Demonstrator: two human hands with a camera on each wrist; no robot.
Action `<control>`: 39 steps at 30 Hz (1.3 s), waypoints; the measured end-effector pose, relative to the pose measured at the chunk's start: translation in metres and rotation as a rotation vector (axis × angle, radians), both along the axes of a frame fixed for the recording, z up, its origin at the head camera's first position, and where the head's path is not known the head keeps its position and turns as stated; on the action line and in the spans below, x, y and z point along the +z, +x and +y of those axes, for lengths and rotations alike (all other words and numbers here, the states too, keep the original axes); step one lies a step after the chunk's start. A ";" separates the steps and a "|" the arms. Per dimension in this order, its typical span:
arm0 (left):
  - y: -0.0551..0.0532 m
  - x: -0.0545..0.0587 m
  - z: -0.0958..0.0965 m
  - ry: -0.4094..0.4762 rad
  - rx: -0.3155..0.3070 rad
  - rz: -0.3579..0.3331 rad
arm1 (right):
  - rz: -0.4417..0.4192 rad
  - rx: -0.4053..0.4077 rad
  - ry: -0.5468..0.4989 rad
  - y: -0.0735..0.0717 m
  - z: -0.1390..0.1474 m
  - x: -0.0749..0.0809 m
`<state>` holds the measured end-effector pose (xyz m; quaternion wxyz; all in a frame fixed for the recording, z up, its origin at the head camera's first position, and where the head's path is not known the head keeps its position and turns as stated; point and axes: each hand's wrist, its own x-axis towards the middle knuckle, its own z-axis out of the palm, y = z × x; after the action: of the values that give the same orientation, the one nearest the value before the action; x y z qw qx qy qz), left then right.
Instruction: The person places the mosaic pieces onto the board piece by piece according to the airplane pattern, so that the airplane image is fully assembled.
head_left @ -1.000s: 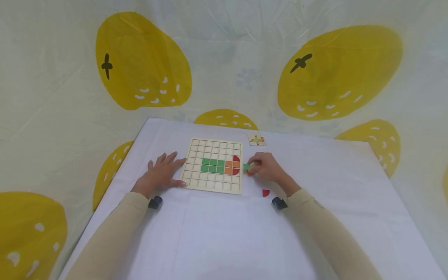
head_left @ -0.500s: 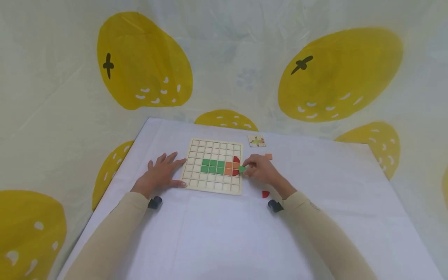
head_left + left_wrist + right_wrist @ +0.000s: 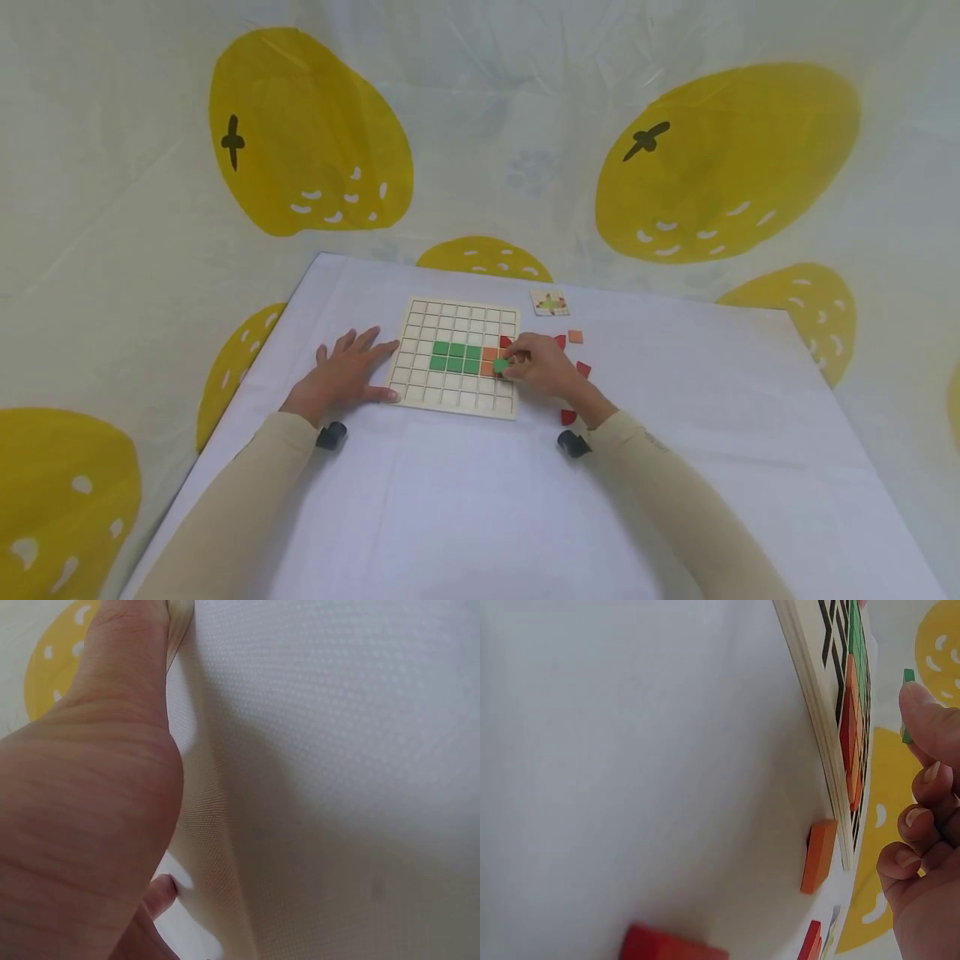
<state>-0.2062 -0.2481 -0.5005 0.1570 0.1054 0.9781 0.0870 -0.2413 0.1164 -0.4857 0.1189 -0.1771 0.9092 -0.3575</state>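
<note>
A square wooden grid board (image 3: 450, 400) lies on the white table. A block of green tiles (image 3: 456, 357) fills its middle, with orange tiles (image 3: 488, 357) to their right and a red rounded piece (image 3: 505, 342) partly behind my right hand. My right hand (image 3: 551, 367) pinches a small green tile (image 3: 502, 365) between thumb and forefinger, over the orange part of the board. In the right wrist view that green tile (image 3: 907, 705) appears edge-on, raised above the board. My left hand (image 3: 337, 382) lies with fingers spread, thumb and fingertips at the board's left edge.
Right of the board are an orange square tile (image 3: 575, 336) and loose red pieces (image 3: 583, 368), one partly behind my right hand. Another red piece (image 3: 568, 417) sits nearer the front. A small patterned card (image 3: 551, 302) lies beyond. A lemon-print cloth (image 3: 495, 133) hangs behind the table.
My right hand has carried the green tile leftward, from beside the board to over its right part. The loose orange tile and red pieces have come into sight behind it. The left hand stays put.
</note>
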 end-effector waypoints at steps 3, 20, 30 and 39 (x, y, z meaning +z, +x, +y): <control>0.000 -0.001 0.000 0.007 0.001 -0.001 | -0.015 -0.007 -0.004 0.002 -0.006 0.000; 0.002 0.004 0.000 0.007 0.014 -0.015 | -0.031 -0.036 0.027 0.004 -0.043 -0.007; 0.000 0.002 0.002 -0.006 0.018 -0.017 | 0.009 -0.005 0.012 0.001 -0.058 -0.010; -0.001 0.001 0.001 0.005 0.018 -0.026 | 0.048 -0.007 -0.017 0.000 -0.073 -0.014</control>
<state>-0.2073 -0.2471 -0.5000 0.1688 0.0957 0.9766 0.0925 -0.2411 0.0435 -0.4999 0.0942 -0.1835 0.9094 -0.3610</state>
